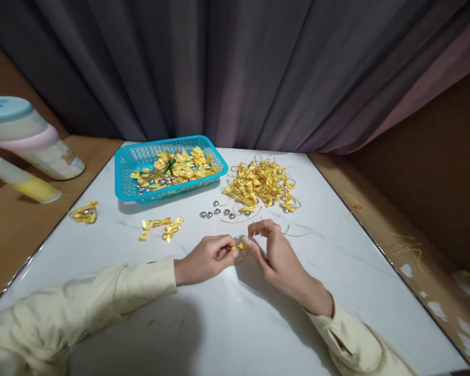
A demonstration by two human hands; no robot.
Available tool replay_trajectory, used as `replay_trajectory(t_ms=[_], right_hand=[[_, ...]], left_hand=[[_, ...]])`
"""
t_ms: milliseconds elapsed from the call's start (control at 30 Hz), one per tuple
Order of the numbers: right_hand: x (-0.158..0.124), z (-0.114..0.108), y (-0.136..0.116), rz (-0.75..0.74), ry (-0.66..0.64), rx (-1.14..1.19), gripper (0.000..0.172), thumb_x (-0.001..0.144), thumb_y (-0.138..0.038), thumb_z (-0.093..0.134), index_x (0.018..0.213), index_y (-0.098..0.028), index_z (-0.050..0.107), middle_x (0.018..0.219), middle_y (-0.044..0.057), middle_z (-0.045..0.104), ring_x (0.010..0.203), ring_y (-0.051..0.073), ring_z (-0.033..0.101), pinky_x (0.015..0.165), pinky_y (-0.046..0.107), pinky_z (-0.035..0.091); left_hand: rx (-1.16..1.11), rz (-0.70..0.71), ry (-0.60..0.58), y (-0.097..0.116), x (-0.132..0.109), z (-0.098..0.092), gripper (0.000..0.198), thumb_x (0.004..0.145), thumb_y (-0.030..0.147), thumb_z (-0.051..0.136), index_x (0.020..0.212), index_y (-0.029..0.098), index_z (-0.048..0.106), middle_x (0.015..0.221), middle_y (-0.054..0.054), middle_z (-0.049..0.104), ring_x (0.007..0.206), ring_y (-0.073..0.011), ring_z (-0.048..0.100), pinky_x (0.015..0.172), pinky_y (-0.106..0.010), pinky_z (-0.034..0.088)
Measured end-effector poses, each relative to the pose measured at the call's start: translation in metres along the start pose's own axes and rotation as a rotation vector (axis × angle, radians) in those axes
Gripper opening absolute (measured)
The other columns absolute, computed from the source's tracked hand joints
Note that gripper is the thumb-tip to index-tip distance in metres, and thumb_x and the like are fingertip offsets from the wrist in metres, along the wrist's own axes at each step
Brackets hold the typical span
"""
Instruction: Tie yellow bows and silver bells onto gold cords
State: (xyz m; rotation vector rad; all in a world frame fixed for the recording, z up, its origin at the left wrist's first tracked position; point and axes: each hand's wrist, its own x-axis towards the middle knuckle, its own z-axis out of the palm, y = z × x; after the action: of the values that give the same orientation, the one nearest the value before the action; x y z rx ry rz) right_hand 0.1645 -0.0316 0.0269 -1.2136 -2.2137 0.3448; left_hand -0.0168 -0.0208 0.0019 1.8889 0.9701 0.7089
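Observation:
My left hand point(213, 254) pinches a small yellow ribbon bow point(242, 246) between thumb and fingertips, low over the white tabletop. A thin loop of cord hangs below the bow. Close on its right, my right hand point(276, 256) has thumb and forefinger spread apart, the thumb tip near or touching the bow. Small silver bells point(216, 211) lie just beyond my hands, with loose pieces of cord point(295, 234) by the right one. Farther back is a heap of yellow bows with cords and bells point(260, 183). Several plain bows point(162, 227) rest to the left.
A blue plastic basket point(121, 177) holding bows, bells and cords stands at the back left. One bunch of bows point(85, 212) sits near the left edge. Beyond that edge are a tumbler point(43, 138) and a ribbon roll point(23, 180). A grey curtain point(227, 73) hangs behind.

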Motion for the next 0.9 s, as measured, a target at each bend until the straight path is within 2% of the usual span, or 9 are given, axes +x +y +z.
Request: replay_trajectory(t_ms=[100,233,333,433,533,667,767,900], right_hand=[[0.004,0.000,0.002,-0.053,-0.137,0.186,0.012,0.090,-0.021,0.039,0.095,-0.019,0.028,0.088,0.007,0.050,0.079,0.017,0.052,0.073,0.034,0.043],[0.004,0.002,0.001,-0.026,-0.250,0.405,0.017,0.090,-0.016,0.035,0.100,-0.020,0.023,0.077,0.000,0.047,0.068,0.013,0.048,0.066,0.028,0.042],[0.003,0.004,0.002,0.000,-0.253,0.476,0.021,0.090,-0.014,0.035,0.104,-0.020,0.021,0.071,-0.003,0.042,0.062,0.011,0.044,0.062,0.025,0.040],[0.001,0.007,0.004,-0.065,-0.188,0.465,0.027,0.088,-0.009,0.036,0.106,-0.021,0.020,0.071,-0.004,0.041,0.061,0.010,0.043,0.062,0.025,0.040],[-0.002,0.008,0.003,-0.149,-0.057,0.429,0.034,0.084,-0.003,0.038,0.108,-0.022,0.021,0.071,-0.003,0.043,0.062,0.011,0.044,0.062,0.027,0.041],[-0.002,-0.004,-0.002,-0.191,0.271,0.382,0.043,0.077,0.003,0.046,0.106,-0.023,0.030,0.078,0.000,0.049,0.069,0.013,0.050,0.064,0.031,0.044],[0.000,-0.021,-0.007,-0.237,0.482,0.354,0.047,0.072,0.007,0.051,0.104,-0.023,0.036,0.072,-0.002,0.051,0.063,0.013,0.052,0.061,0.031,0.044],[0.007,-0.041,-0.012,-0.262,0.797,0.222,0.041,0.069,0.005,0.057,0.097,-0.022,0.044,0.074,-0.005,0.044,0.052,0.009,0.050,0.053,0.029,0.042]], left_hand=[[0.010,0.030,-0.043,0.000,-0.002,0.000,0.018,0.083,0.025,0.044,0.068,0.017,0.048,0.059,0.004,0.038,0.054,-0.0093,0.036,0.053,-0.021,0.031],[0.002,0.030,-0.065,-0.001,-0.002,0.000,0.016,0.083,0.026,0.044,0.072,0.016,0.051,0.059,0.004,0.039,0.055,-0.0096,0.037,0.053,-0.021,0.032],[-0.017,0.017,-0.064,-0.001,-0.002,0.000,0.016,0.082,0.025,0.045,0.071,0.016,0.050,0.058,0.004,0.038,0.055,-0.0095,0.037,0.053,-0.020,0.032],[-0.035,0.000,-0.063,-0.001,-0.001,0.000,0.014,0.081,0.024,0.046,0.071,0.016,0.051,0.057,0.005,0.039,0.054,-0.0092,0.037,0.052,-0.020,0.033],[-0.034,-0.030,-0.068,-0.002,0.000,0.001,0.012,0.079,0.023,0.047,0.072,0.015,0.053,0.056,0.005,0.040,0.053,-0.0087,0.037,0.051,-0.019,0.032],[-0.041,-0.054,-0.071,-0.001,0.002,0.001,0.011,0.078,0.021,0.047,0.070,0.015,0.053,0.054,0.006,0.039,0.051,-0.0079,0.036,0.050,-0.018,0.031],[-0.045,-0.046,-0.076,0.000,0.002,0.000,0.011,0.078,0.020,0.047,0.069,0.015,0.053,0.053,0.006,0.037,0.051,-0.0077,0.034,0.050,-0.018,0.030],[-0.039,-0.029,-0.068,0.000,0.002,0.000,0.010,0.076,0.017,0.048,0.068,0.015,0.053,0.054,0.006,0.037,0.051,-0.0075,0.033,0.050,-0.018,0.031]])
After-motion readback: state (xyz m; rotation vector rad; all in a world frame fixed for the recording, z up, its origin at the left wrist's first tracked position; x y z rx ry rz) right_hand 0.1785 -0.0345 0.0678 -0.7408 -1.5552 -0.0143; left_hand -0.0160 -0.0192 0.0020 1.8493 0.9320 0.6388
